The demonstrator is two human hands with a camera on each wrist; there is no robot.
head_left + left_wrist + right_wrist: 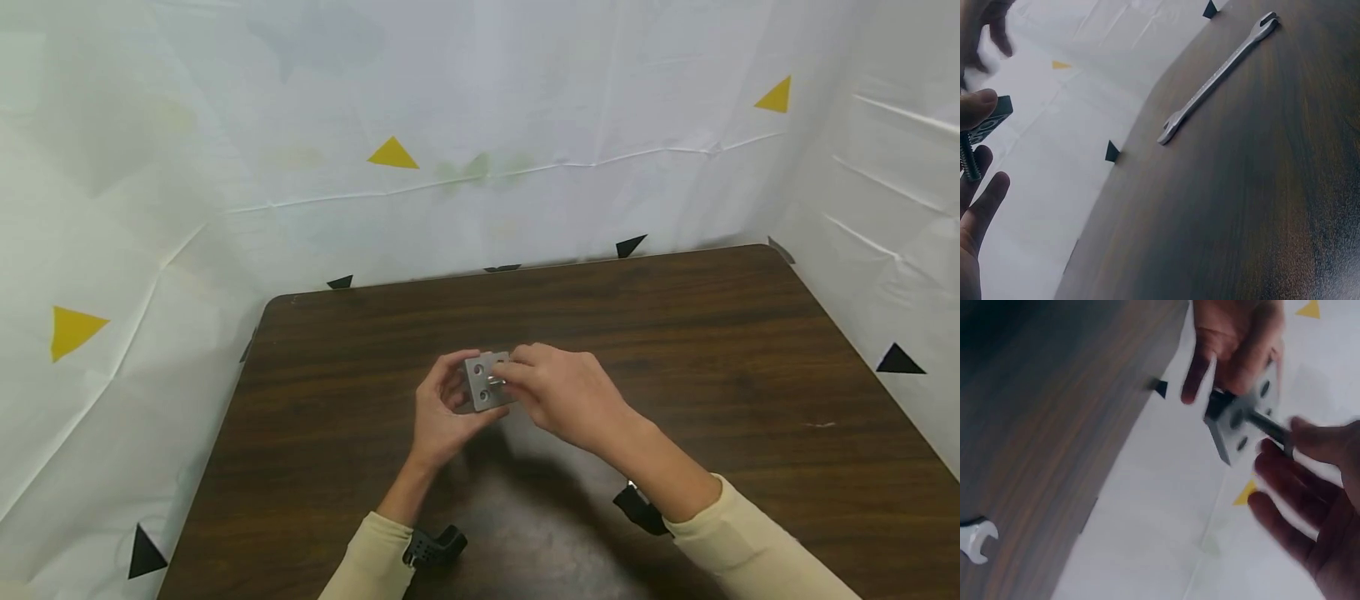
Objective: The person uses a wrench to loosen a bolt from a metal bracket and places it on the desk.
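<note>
Above the middle of the dark wooden table (675, 350), my left hand (457, 387) grips a small grey metal plate (486, 383) with round holes. A threaded bolt (1269, 425) passes through the plate (1241, 419), and its threaded end (967, 161) shows beside the plate's edge (991, 119) in the left wrist view. My right hand (517, 379) pinches the bolt's end with its fingertips (1307, 440); the fingers look blurred. The left hand (1235, 344) holds the plate from behind.
A flat open-ended wrench (1216, 78) lies on the table near its left edge; one end of the wrench (974, 540) shows in the right wrist view. White sheeting (480, 125) with yellow and black triangles surrounds the table. Black wrist mounts (435, 546) sit at my cuffs.
</note>
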